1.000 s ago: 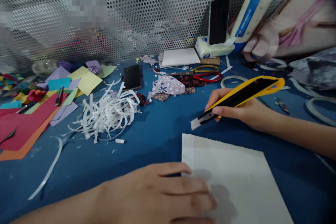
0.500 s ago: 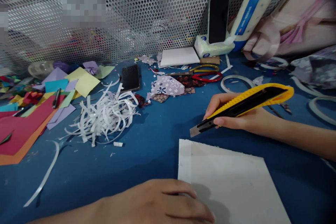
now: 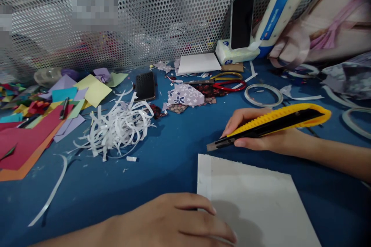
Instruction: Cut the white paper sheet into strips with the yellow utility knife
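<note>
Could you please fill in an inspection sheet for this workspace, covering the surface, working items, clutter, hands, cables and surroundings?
Surface: blue tabletop, with small white scraps on it.
Working items: yellow-and-black utility knife, blade out near the far left corner of a white sheet; whether the blade touches anything is unclear.
Clutter: heap of white paper strips, coloured paper, flat phone, tape roll.
Hands: right hand grips the knife; left hand lies across the sheet's left edge, fingers extended.
Cables: nothing seen.
Surroundings: perforated metal panel behind; phone upright on a tissue pack; bottle and pale pink bag at far right.
</note>
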The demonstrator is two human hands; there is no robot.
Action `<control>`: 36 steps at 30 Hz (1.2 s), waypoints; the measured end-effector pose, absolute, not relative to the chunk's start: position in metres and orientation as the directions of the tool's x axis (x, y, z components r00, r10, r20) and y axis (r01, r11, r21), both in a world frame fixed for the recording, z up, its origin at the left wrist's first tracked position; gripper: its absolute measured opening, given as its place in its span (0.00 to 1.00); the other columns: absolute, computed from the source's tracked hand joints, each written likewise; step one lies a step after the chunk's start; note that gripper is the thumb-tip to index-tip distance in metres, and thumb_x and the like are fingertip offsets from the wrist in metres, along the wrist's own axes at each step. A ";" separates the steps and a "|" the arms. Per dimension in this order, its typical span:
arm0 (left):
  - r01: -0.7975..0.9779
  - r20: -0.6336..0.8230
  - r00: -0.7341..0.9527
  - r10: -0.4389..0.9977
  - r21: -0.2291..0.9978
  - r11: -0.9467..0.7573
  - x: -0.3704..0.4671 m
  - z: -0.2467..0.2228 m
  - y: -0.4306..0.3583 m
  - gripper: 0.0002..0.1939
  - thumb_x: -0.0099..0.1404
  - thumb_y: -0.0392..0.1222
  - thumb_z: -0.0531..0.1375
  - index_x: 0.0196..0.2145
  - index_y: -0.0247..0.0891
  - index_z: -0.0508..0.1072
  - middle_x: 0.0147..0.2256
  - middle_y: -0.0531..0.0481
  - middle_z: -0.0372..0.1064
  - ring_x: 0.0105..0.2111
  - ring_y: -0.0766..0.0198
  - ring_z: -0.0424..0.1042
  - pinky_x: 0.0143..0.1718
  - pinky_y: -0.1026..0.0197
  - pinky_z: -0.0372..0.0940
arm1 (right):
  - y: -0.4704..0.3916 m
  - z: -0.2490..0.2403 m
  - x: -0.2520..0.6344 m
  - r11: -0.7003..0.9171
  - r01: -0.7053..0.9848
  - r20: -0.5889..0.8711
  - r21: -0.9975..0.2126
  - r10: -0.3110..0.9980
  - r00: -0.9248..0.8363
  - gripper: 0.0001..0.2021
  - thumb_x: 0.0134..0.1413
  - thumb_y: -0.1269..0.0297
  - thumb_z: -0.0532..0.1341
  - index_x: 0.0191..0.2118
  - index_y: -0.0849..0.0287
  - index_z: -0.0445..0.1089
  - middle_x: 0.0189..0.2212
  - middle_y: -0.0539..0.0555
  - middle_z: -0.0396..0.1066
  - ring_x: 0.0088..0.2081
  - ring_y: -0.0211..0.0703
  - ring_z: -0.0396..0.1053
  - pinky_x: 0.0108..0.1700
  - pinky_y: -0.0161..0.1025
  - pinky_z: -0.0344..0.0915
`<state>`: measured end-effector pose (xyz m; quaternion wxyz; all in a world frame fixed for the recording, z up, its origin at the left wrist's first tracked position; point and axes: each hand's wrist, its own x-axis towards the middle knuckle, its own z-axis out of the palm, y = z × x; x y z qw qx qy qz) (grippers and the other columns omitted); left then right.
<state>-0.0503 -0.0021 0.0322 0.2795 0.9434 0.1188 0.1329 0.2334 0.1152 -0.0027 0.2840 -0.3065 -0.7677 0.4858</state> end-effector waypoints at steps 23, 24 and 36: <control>0.826 0.625 0.394 0.674 0.082 -0.558 -0.174 0.062 0.109 0.20 0.74 0.36 0.50 0.52 0.45 0.79 0.58 0.58 0.73 0.60 0.57 0.71 0.64 0.46 0.65 | 0.114 0.000 0.229 0.248 0.187 0.061 -0.951 0.740 -0.669 0.08 0.54 0.59 0.72 0.38 0.52 0.75 0.35 0.50 0.78 0.36 0.39 0.75 0.36 0.32 0.71; 0.829 0.605 0.396 0.691 0.089 -0.552 -0.175 0.062 0.109 0.21 0.74 0.36 0.49 0.52 0.45 0.79 0.59 0.57 0.72 0.61 0.56 0.70 0.65 0.45 0.64 | 0.114 0.000 0.229 0.249 0.186 0.063 -0.951 0.740 -0.669 0.08 0.54 0.59 0.72 0.38 0.52 0.75 0.35 0.50 0.78 0.36 0.39 0.75 0.36 0.32 0.71; 0.489 0.165 0.838 0.521 0.198 -0.849 -0.083 0.034 0.046 0.29 0.77 0.53 0.56 0.69 0.41 0.60 0.67 0.45 0.61 0.68 0.56 0.60 0.70 0.49 0.54 | 0.121 -0.006 0.228 0.260 0.062 0.192 -0.964 0.834 -0.517 0.09 0.58 0.57 0.70 0.38 0.56 0.75 0.30 0.49 0.73 0.29 0.36 0.70 0.32 0.33 0.66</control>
